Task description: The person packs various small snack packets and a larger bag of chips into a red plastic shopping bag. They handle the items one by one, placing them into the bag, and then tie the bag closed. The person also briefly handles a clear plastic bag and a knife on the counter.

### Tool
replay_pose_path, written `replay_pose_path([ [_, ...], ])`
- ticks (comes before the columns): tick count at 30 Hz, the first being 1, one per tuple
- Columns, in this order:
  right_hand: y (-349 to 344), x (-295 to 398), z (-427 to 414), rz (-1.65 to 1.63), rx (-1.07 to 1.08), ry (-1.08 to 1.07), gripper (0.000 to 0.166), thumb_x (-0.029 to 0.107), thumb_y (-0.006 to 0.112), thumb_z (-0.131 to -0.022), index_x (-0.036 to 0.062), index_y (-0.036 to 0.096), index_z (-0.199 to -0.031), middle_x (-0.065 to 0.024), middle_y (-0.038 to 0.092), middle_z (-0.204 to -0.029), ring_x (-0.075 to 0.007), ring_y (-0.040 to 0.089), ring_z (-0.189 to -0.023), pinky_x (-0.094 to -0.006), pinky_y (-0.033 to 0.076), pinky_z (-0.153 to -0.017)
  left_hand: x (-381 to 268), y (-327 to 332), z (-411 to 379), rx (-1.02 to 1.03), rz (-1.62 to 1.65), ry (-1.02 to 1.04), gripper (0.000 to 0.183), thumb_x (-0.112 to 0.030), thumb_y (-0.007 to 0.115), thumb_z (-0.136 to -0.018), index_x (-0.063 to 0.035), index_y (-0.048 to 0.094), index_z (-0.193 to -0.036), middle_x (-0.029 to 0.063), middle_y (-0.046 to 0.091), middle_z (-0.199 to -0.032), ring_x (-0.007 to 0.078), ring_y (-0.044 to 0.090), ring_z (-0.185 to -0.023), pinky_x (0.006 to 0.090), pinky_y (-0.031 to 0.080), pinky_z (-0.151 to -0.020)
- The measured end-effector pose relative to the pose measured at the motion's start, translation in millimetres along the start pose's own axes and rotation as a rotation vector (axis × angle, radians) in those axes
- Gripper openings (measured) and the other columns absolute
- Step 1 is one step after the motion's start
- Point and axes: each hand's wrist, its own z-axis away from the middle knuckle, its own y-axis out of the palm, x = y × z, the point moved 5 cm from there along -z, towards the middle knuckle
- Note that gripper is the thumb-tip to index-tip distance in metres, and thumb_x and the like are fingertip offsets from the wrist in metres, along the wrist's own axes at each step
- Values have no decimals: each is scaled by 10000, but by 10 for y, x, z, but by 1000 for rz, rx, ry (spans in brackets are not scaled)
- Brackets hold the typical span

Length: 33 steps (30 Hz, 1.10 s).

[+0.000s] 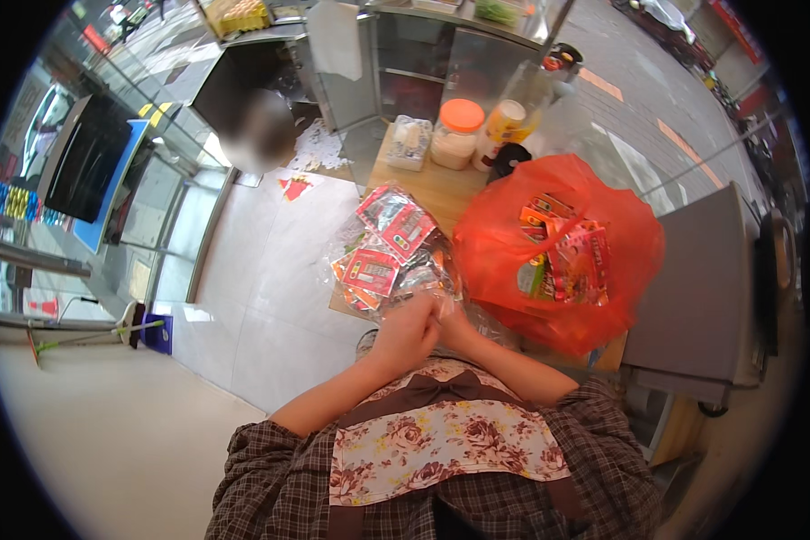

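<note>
My left hand [407,333] and my right hand [453,322] meet at the near end of a clear plastic bag [415,280], fingers closed on its gathered film. Small printed snack packets [370,271], mostly red and pink, fill the bag, which lies over the near left edge of a wooden table [439,196]. Just right of my hands a large red plastic bag [493,270] stands with its mouth spread, and more snack packets [580,260] show inside it. My fingertips are partly hidden by the film and by each other.
Behind the bags stand a tissue pack [409,143], a jar with an orange lid [456,135], a yellow-labelled container [503,131] and a dark round object [511,159]. A grey cabinet [682,290] borders the right side. A broom [94,337] and purple dustpan [157,333] are at left.
</note>
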Motion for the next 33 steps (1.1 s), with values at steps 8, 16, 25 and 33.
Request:
replay_pose_path([
  [8, -54, 93, -1487, 785, -88, 135, 746, 464, 680, -680, -5, 476, -1223, -239, 454, -1240, -360, 393, -1189, -437, 293, -1013, 77, 56, -1, 79, -25, 10, 192, -31, 527, -734, -40, 478, -919, 153, 507, -780, 338, 539, -713, 408, 435, -607],
  [16, 74, -157, -1381, 877, 62, 74, 228, 138, 480, -829, 13, 593, -982, -158, 577, -996, -297, 553, -944, -417, 440, -825, 126, 76, -44, 101, 54, 35, 195, -28, 519, -740, -36, 462, -926, 168, 527, -832, 359, 550, -776, 418, 445, -648],
  [25, -114, 219, -871, 636, 119, -212, 204, 106, 541, -745, 41, 580, -934, -106, 592, -866, -260, 599, -776, -362, 494, -653, 134, 73, -122, 125, 56, 38, 178, -27, 519, -731, -36, 467, -900, 162, 527, -816, 349, 552, -762, 410, 444, -647],
  [33, -651, 902, -358, 319, 195, -229, 326, 147, 538, -764, 35, 554, -1070, -88, 592, -819, -246, 608, -775, -346, 497, -656, 67, -94, -199, 35, 105, 40, 154, -31, 545, -727, -49, 496, -872, 119, 531, -709, 299, 558, -652, 382, 443, -576],
])
